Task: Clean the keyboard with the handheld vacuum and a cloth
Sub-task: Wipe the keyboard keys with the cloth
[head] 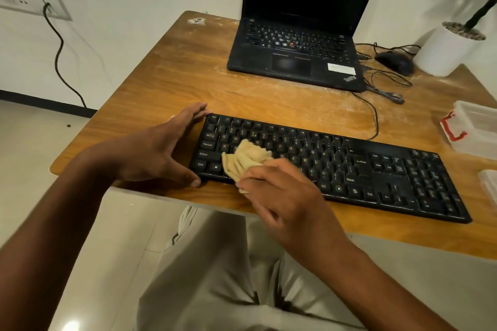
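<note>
- The black full-size keyboard [330,166] lies along the near edge of the wooden table [172,80], slanting so that its right end sits closest to that edge.
- The left hand [158,150] braces the keyboard's left end: its fingers reach along the short side to the far-left corner, the thumb touches the near-left corner, and the fingers are straight, so this grip is open and holds nothing.
- The right hand [279,191] bunches a crumpled beige cloth [246,160] in its fingers; this grip is closed round the cloth.
- The cloth rests on the keys of the left half of the keyboard, covering part of the letter rows next to the Shift and Ctrl keys.
- A black ThinkPad laptop [295,45] stands open with a dark screen at the far edge of the table.
- A black wired mouse [395,62] lies just right of the laptop, with its cable [387,88] looped on the table beside it.
- A white plant pot [443,54] stands near the far-right corner.
- A clear plastic box with a red latch [476,129] sits at the right edge.
- The table's surface shows pale dusty smears and scratches.
- On the wall to the left, a black cord [57,54] hangs from a white socket plate [29,1].
</note>
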The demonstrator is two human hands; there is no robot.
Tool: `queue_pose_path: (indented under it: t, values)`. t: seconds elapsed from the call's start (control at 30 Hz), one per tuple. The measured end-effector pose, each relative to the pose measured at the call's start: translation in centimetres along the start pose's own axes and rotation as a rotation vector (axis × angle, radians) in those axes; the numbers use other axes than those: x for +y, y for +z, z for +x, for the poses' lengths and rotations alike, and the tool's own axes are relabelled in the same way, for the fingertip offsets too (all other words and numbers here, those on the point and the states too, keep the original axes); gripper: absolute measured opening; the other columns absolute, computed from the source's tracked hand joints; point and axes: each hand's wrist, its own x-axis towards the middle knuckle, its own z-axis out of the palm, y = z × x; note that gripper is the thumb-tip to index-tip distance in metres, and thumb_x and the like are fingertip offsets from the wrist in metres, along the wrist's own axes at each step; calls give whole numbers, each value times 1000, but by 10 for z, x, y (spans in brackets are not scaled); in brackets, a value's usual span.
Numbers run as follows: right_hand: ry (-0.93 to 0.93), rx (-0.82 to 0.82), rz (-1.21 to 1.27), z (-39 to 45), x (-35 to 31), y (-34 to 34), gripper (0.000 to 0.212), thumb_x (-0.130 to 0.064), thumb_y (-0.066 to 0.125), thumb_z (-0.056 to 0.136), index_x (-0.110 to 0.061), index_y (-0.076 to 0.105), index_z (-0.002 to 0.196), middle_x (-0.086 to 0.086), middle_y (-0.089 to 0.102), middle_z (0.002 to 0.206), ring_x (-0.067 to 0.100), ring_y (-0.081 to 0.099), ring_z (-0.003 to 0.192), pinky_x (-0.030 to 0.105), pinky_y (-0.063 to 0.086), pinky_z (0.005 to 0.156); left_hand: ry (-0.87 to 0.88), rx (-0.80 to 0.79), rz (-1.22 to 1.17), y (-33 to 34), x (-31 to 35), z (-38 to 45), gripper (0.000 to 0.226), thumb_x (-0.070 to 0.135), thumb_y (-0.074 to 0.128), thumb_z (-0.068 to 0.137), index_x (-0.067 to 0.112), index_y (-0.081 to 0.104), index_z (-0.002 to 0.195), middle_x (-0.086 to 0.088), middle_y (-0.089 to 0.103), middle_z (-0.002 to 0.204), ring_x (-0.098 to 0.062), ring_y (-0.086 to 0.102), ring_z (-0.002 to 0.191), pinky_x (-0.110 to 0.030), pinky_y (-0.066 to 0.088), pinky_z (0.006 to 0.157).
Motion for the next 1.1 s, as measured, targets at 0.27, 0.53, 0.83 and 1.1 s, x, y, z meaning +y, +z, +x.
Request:
queue_pose_path:
  t: [0.27,0.53,0.83,1.1]
  values:
    - [37,-76,-44,-40,29,-36,30,-5,82,83,-14,79,111,-2,69,119,14,58,111,21,50,96,17,-12,-6,0,-1,1,136,37,96,59,60,-2,150,20,24,161,-8,32,144,-37,34,116]
    - [-109,-55,-6,20,-6,14,7,-4,71,94,-7,77,94,4,69,100,24,55,94,35,52,77,27,-26,-39,-1,-1,0,135,32,96,61,57,0,152,21,23,161,-5,29,145,-38,34,118]
    - [-7,-55,-67,-6,9,-7,16,-6,81,85,-11,81,99,1,69,107,22,59,101,33,56,71,40,-54,-37,-4,-7,4,137,39,96,58,55,-1,153,23,23,160,-3,28,145,-38,32,120]
    - [-48,-86,-72,20,-7,16,6,-6,78,86,-7,78,92,4,64,98,21,52,95,28,48,72,37,-56,-26,-5,-7,6,137,36,96,61,51,-2,154,21,22,161,-4,27,146,-36,33,119]
